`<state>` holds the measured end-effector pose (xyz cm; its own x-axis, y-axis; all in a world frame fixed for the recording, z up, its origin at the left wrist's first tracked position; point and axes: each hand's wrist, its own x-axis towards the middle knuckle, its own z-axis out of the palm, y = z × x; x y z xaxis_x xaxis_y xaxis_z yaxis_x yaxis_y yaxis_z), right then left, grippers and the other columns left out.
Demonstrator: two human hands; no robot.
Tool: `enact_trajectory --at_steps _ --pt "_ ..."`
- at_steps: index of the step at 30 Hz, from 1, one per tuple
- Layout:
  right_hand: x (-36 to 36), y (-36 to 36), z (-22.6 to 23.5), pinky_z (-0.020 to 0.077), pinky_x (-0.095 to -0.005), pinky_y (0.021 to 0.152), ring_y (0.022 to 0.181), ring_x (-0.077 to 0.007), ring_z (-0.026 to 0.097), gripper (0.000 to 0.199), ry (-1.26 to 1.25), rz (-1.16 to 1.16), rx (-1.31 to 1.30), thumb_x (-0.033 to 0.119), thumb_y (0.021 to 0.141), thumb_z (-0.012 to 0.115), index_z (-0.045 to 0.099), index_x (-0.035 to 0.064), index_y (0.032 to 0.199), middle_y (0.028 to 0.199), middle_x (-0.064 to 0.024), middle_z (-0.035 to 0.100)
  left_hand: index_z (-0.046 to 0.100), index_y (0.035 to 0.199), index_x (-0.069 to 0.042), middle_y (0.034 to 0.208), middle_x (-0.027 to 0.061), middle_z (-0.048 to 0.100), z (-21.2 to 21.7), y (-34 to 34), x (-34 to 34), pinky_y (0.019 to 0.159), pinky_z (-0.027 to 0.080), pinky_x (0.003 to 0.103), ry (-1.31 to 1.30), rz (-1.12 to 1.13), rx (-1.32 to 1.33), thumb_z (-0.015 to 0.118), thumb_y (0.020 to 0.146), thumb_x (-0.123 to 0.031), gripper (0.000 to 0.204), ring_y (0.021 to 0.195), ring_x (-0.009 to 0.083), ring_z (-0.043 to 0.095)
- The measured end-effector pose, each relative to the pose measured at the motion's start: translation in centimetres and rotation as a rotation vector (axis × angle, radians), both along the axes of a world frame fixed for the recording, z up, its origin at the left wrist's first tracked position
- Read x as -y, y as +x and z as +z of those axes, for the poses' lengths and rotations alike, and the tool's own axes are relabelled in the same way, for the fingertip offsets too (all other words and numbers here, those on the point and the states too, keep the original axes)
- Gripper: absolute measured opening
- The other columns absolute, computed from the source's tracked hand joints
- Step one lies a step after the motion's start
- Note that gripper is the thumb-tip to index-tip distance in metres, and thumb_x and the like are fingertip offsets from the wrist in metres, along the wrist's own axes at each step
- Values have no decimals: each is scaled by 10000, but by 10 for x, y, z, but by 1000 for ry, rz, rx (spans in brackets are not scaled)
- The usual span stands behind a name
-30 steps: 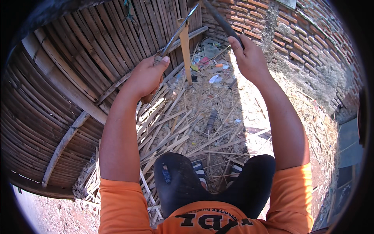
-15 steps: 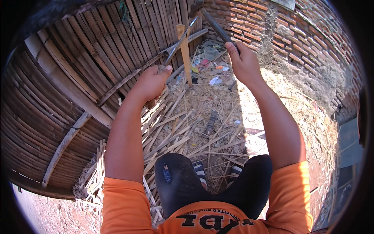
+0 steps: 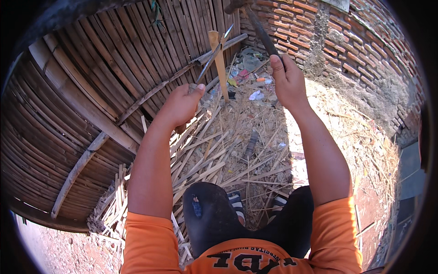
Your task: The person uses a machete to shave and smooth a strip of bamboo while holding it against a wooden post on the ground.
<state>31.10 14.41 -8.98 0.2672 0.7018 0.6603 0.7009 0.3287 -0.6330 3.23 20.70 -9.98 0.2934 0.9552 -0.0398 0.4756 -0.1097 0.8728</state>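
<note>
My left hand [image 3: 184, 104] is closed around the handle of a long-bladed knife [image 3: 207, 65], its blade slanting away and to the right. The blade crosses the upper part of an upright pale bamboo piece [image 3: 221, 73], whose lower end meets the littered ground; how deep the blade sits cannot be made out. In my right hand [image 3: 289, 81] is the dark handle of a hammer [image 3: 261, 34]. The hammer's head hangs above the knife tip at the far edge of the view, apart from it.
Bamboo slat wall [image 3: 123, 55] rises on the left, a brick wall [image 3: 356, 50] on the right. Split bamboo strips [image 3: 200, 157] lie heaped between my legs and the slats. A dark ribbed cylindrical object [image 3: 251, 145] and scraps of litter [image 3: 256, 95] lie on the ground.
The hammer head has lifted slightly away from the knife tip, while my right hand has come a little nearer to me. The knife still crosses the bamboo piece; the whole view shifted slightly.
</note>
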Motion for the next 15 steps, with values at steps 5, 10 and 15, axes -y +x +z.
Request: enact_trajectory --at_steps 5,10,15 --pt "-17 5 -30 469 -458 616 679 -378 642 508 -118 -95 113 514 1015 513 598 18 946 681 -187 620 465 929 -61 593 11 434 3 3 -5 385 250 368 -14 22 46 513 1038 -425 384 438 141 366" --pt "-28 27 -47 474 -420 622 668 -329 640 544 -214 -115 7 520 1020 500 622 9 879 722 -171 655 463 923 -72 610 3 437 -2 -6 -12 382 241 354 11 20 28 508 1042 -424 375 434 132 355" --pt "-20 12 -23 457 -360 589 624 -236 618 534 17 -25 -220 525 1025 496 611 12 928 698 -128 640 455 897 -80 625 -1 433 -6 -4 -7 372 204 340 -47 26 40 507 1040 -432 384 426 122 334"
